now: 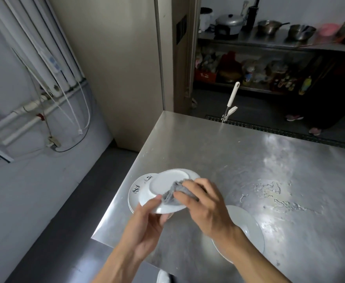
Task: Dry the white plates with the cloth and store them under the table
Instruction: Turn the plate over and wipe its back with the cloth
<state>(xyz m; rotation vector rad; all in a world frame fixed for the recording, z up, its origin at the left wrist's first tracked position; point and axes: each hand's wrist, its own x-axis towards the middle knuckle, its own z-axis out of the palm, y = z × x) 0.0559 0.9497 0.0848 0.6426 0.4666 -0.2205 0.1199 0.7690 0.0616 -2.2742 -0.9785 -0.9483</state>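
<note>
My left hand (147,225) grips the near rim of a white plate (163,183) held upside down above the steel table (249,160). My right hand (204,205) holds a grey cloth (172,194) bunched against the plate's underside. Under the held plate, at the table's left edge, lies a small stack of white plates (136,189) with black markings on the rim. A further white plate (247,227) rests on the table to the right, partly hidden by my right forearm.
Water spots (273,193) mark the tabletop to the right. A white-handled tool (232,101) leans beyond the table's far edge. A person (331,94) stands at the back right beside a steel shelf with pots (269,31). Pipes and cables (45,94) run along the left wall.
</note>
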